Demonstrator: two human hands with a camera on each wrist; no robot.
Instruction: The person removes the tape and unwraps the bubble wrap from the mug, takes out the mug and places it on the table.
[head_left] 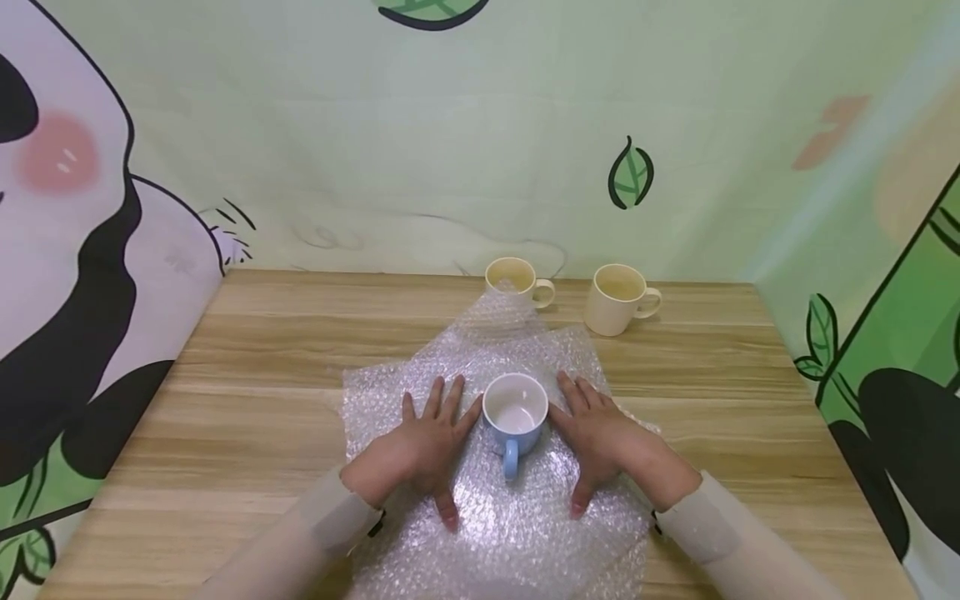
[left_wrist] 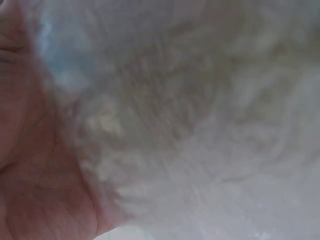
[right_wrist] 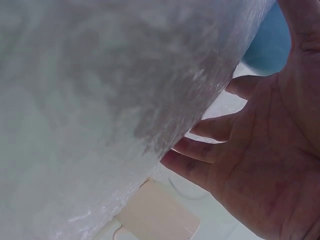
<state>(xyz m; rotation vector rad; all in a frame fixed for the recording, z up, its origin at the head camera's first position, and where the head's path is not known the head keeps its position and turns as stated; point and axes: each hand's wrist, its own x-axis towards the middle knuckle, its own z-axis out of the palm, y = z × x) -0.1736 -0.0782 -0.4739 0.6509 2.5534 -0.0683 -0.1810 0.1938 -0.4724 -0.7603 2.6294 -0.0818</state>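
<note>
A light blue mug (head_left: 516, 421) with a white inside stands upright on layered bubble wrap (head_left: 517, 533), its handle toward the near side. My left hand (head_left: 431, 446) lies spread on the wrap just left of the mug, fingers straight. On the other side my right hand (head_left: 600, 437) is spread the same way, its fingers close beside the mug. Neither hand grips anything. In the right wrist view, the blue mug (right_wrist: 270, 42) shows beyond the right hand (right_wrist: 265, 145). Blurred bubble wrap (left_wrist: 200, 150) fills most of the left wrist view, beside the left palm (left_wrist: 40, 150).
Two cream mugs stand at the back of the wooden table (head_left: 262, 358): one cream mug (head_left: 542, 293) partly behind the wrap's far corner, another cream mug (head_left: 611, 312) to its right. A printed wall cloth (head_left: 375, 167) rises behind the table's far edge.
</note>
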